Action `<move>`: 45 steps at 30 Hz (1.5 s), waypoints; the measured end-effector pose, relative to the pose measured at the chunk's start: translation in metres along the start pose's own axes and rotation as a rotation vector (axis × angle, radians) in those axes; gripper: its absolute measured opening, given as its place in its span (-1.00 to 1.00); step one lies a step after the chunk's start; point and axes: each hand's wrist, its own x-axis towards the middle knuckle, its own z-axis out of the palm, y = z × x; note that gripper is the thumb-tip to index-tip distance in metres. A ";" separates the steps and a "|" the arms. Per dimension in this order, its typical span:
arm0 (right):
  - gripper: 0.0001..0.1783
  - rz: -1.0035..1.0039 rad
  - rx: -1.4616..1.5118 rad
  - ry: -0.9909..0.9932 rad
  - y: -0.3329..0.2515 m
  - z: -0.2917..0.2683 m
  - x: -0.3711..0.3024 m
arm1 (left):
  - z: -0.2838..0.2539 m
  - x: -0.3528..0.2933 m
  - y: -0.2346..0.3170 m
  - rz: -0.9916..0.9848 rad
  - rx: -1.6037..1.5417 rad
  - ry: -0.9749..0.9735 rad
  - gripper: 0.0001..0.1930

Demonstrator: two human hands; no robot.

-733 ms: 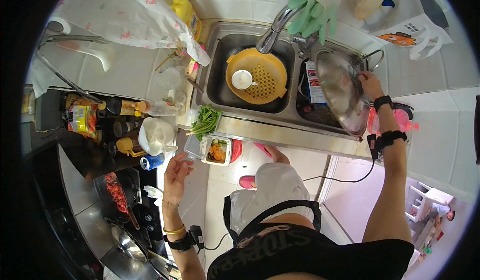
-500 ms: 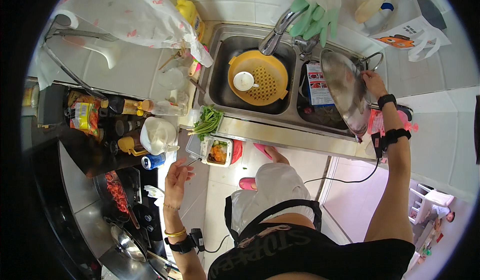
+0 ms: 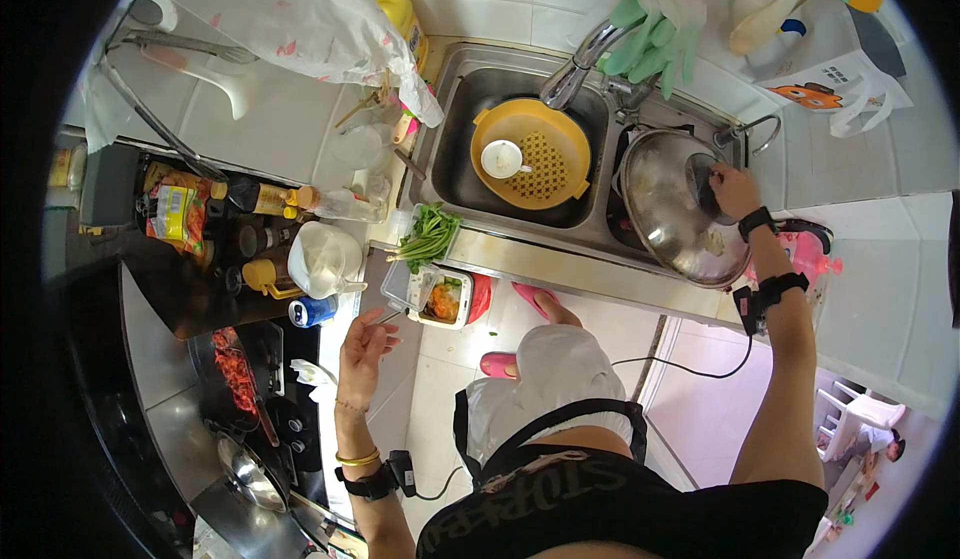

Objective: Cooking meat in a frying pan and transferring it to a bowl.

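Observation:
My right hand (image 3: 735, 191) is closed on the dark knob of a large domed metal pot lid (image 3: 668, 221). The lid rests tilted over the right basin of the steel sink, covering most of it. My left hand (image 3: 366, 347) is held out over the floor beside the stove counter, its fingers loosely bent and apart. By its fingertips shows a thin strip; I cannot tell whether it belongs to the raised clear lid (image 3: 405, 284) of the small waste bin (image 3: 462, 304). Scraps of food lie in that bin.
A yellow strainer (image 3: 575, 139) with a white cup (image 3: 500, 159) sits in the left basin below the faucet (image 3: 568, 84). Green vegetables (image 3: 430, 234) lie at the counter edge. Left stand a pitcher (image 3: 325, 259), a blue can (image 3: 313, 311) and a pan of red food (image 3: 232, 374).
The pot lid has swung from nearly upright to lying across the right basin, hiding the printed packet there. My right hand moved down with it. My left hand has barely shifted.

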 end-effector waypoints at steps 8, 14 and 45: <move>-0.70 0.026 -0.209 -0.183 -0.010 0.053 -0.014 | 0.000 -0.012 -0.003 -0.007 0.005 0.047 -0.67; -0.69 -0.162 0.119 -0.163 -0.166 0.041 -0.004 | -0.009 -0.046 -0.011 -0.111 0.050 0.194 -0.66; -0.16 0.281 0.605 -0.685 -0.261 0.212 0.049 | -0.002 -0.040 0.039 -0.243 0.110 0.183 -0.65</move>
